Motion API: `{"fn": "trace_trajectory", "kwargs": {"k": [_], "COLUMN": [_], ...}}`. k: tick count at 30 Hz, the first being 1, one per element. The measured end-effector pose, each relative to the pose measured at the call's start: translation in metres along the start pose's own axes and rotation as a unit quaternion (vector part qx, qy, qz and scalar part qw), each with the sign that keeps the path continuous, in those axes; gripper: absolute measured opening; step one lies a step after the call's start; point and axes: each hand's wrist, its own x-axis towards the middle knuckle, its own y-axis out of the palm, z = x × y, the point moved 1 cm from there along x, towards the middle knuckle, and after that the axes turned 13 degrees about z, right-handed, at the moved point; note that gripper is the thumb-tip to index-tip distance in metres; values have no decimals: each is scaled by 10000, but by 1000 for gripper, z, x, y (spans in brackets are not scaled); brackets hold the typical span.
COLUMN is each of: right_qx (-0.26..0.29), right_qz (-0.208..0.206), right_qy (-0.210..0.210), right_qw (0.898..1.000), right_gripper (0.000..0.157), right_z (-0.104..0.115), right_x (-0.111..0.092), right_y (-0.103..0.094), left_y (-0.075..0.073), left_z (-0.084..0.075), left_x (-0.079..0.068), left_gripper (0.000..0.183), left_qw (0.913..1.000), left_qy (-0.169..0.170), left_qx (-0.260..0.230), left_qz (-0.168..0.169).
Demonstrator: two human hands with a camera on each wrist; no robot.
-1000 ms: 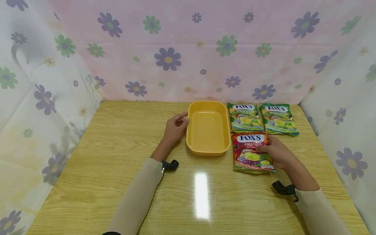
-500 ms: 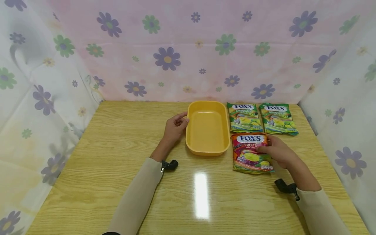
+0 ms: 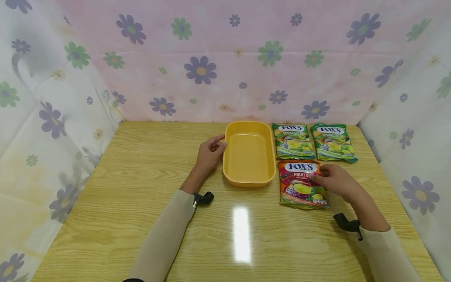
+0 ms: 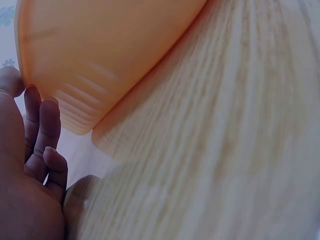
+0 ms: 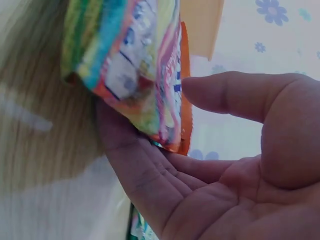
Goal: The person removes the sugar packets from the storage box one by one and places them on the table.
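Observation:
A yellow plastic tray (image 3: 249, 156) stands at the back middle of the table. My left hand (image 3: 210, 152) is at its left side, thumb and fingertips meeting at the rim, as the left wrist view shows. To the right of the tray is a red and orange candy bag (image 3: 302, 192) marked Fox's Fruits. My right hand (image 3: 336, 180) holds this bag by its right edge, thumb on the front and fingers behind and beneath. The right wrist view shows the bag (image 5: 140, 65) between thumb and fingers. How firmly each hand grips cannot be told.
Two green Fox's Spring Tea candy bags, a left one (image 3: 294, 141) and a right one (image 3: 334, 143), lie side by side behind the red bag. Flowered cloth (image 3: 232, 94) hangs behind the table and at both sides. The wooden table top (image 3: 148, 164) extends left and forward.
My right hand and forearm have shifted slightly to the right, the thumb sliding a little toward the bag's edge. The bag, the tray and my left hand stay practically in place.

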Motion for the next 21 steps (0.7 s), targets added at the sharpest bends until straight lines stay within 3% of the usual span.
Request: {"fn": "trace_trajectory", "kwargs": {"k": [10, 17, 21], "right_qx": [-422, -366, -677], "right_qz": [-123, -159, -353], "right_qy": [77, 123, 103], "right_qw": [9990, 9991, 9970], "right_gripper": [73, 68, 64], "right_z": [-1, 1, 3], "right_x": [1, 3, 0], "right_y": [-4, -2, -4], "left_y": [0, 1, 1], "left_z": [-2, -19, -14], "left_x": [0, -3, -2], "left_gripper": [37, 38, 37], "left_qw": [9999, 9999, 9999], "left_qy": [-95, -83, -92], "left_qx": [-3, -10, -4], "left_qz": [-40, 79, 41]}}
